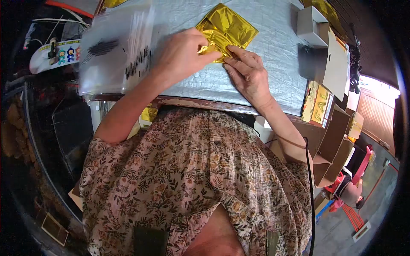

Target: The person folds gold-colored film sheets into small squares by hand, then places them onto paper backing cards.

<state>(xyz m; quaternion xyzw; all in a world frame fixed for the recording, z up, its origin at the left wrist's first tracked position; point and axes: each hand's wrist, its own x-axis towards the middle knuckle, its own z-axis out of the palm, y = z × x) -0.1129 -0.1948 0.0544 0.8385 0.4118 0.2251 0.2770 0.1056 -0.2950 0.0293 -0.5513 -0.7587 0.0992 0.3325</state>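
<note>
A folded piece of shiny gold foil (232, 25) lies near the far middle of the silver-covered table. My left hand (183, 53) reaches over its near left corner, fingers curled in a pinch on a crumpled bit of the gold foil. My right hand (250, 74) comes in from the other side, with its thumb and fingers stretched out and apart. Those right fingertips rest on the foil's near edge, close to the left fingertips.
Clear plastic bags (115, 59) with black marks lie at the table's left. A white box (311, 26) and a cardboard flap (336, 64) stand at the right edge. Open cardboard boxes (333, 136) are stacked below. Another person (348, 192) is farther off at right.
</note>
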